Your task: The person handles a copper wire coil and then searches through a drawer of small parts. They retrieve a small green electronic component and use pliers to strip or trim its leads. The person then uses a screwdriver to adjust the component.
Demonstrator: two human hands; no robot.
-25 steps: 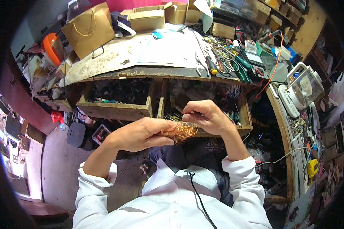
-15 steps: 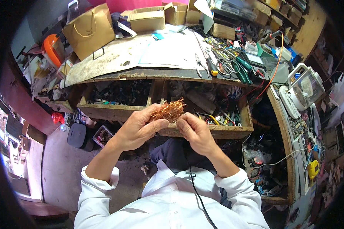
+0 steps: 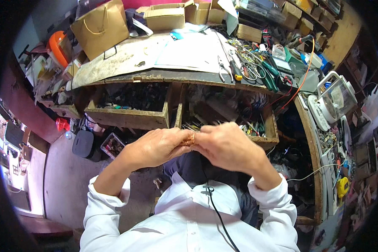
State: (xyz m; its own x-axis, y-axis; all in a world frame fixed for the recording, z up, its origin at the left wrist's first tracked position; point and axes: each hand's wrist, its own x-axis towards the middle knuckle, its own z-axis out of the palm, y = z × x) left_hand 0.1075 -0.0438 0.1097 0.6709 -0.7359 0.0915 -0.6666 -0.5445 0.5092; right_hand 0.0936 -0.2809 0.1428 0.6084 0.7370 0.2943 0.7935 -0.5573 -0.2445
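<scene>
Between my two hands, a bundle of tangled copper wire [image 3: 188,140] shows only as a small orange patch; the rest of it is covered by fingers. My left hand [image 3: 157,145] is closed on the bundle from the left, its thumb side toward the other hand. From the right, my right hand [image 3: 229,145] is closed against the same bundle, knuckles up, with the fingertips hidden. Both hands are in front of the open right drawer [image 3: 256,140], over my lap.
An open wooden drawer [image 3: 130,119] full of small dark parts is at the left. On the bench lie paper sheets [image 3: 189,52], pliers [image 3: 223,69] and a heap of tools and cables [image 3: 256,67]. A glass jug appliance [image 3: 338,96] stands at the right.
My right hand has risen and turned over the wire bundle, meeting my left hand. My left hand has rolled over as well, so most of the copper wire is now covered.
</scene>
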